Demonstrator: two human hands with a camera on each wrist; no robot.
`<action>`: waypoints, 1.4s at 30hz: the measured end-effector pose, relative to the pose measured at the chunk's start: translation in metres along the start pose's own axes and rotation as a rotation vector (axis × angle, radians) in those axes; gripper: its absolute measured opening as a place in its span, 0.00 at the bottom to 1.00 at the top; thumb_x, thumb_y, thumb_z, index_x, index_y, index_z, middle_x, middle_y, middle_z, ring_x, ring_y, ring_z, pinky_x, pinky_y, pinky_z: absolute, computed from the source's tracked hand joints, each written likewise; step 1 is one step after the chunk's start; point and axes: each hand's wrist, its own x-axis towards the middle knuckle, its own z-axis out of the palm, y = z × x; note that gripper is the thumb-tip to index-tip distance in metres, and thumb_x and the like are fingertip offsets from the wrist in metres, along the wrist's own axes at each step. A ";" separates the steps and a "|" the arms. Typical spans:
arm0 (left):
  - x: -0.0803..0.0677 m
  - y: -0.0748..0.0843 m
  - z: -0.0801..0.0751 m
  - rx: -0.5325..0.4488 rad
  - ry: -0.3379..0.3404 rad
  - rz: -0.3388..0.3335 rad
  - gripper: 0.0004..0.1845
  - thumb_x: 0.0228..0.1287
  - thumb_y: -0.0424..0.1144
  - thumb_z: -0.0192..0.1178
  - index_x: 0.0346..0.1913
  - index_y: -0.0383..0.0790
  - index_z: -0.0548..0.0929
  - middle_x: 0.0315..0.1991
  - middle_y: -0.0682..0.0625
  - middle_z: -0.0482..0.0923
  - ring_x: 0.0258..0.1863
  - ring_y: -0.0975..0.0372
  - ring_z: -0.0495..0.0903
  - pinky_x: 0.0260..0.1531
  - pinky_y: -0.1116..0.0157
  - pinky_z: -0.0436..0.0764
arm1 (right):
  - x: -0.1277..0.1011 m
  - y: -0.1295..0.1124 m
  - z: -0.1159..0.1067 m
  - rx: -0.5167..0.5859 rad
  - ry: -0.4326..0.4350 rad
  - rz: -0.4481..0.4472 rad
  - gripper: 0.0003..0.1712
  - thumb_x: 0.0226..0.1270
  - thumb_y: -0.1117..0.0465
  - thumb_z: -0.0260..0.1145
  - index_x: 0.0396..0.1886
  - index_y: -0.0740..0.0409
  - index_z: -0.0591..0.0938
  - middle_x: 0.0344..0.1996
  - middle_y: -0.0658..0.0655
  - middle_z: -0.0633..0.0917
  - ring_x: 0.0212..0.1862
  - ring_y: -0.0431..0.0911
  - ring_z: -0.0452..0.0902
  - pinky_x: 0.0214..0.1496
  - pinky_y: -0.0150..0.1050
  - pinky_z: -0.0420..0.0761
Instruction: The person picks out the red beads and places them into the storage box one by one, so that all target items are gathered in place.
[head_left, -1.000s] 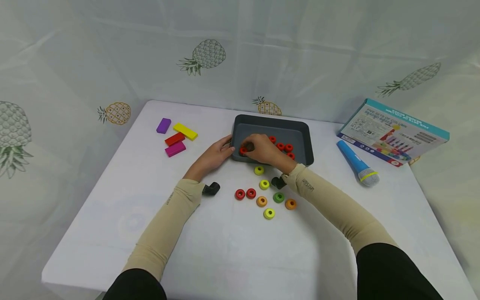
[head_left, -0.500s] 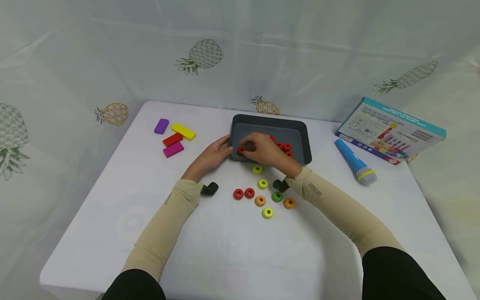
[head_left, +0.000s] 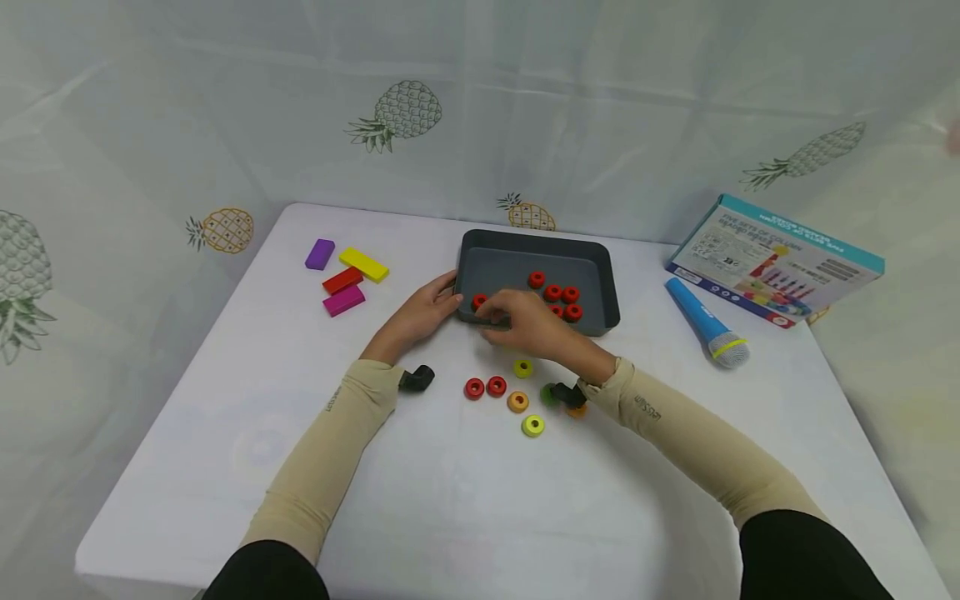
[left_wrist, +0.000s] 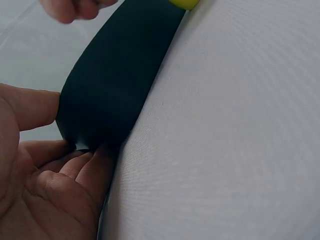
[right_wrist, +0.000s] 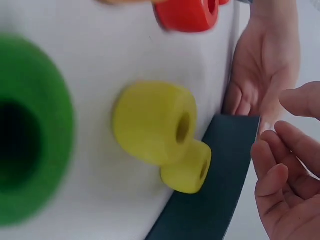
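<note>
My left hand (head_left: 420, 317) holds the near left corner of a dark grey tray (head_left: 498, 258), thumb at the rim and curled fingers against the side, as the left wrist view shows. Over the tray's front rim hovers my right hand (head_left: 528, 327), its fingers loosely bent and apart from the thumb. Nothing sits between them in the right wrist view. Inside the tray lie several red rings (head_left: 570, 300), one alone near the left corner. In the right wrist view, a yellow ring (right_wrist: 142, 122) stands before another yellow ring (right_wrist: 182, 172) by the tray wall; the head view hides the farther one.
On the near table lie red rings (head_left: 474, 396), an orange ring (head_left: 517, 408), a yellow ring (head_left: 533, 432) and a partly covered green ring (head_left: 547, 402). Coloured blocks (head_left: 343, 301) lie left. A blue toy microphone (head_left: 697, 312) and a printed box (head_left: 772, 262) stand right.
My right hand has drawn back from the red ring at the tray's left corner, toward the front rim, and its fingers have parted. The left hand stays on the tray.
</note>
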 end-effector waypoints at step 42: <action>-0.004 0.001 0.000 0.006 0.012 -0.033 0.35 0.77 0.53 0.52 0.81 0.57 0.54 0.80 0.53 0.59 0.76 0.59 0.66 0.80 0.53 0.56 | -0.042 -0.024 0.033 -0.002 -0.199 -0.044 0.18 0.60 0.59 0.76 0.50 0.57 0.88 0.46 0.51 0.86 0.46 0.42 0.81 0.51 0.37 0.84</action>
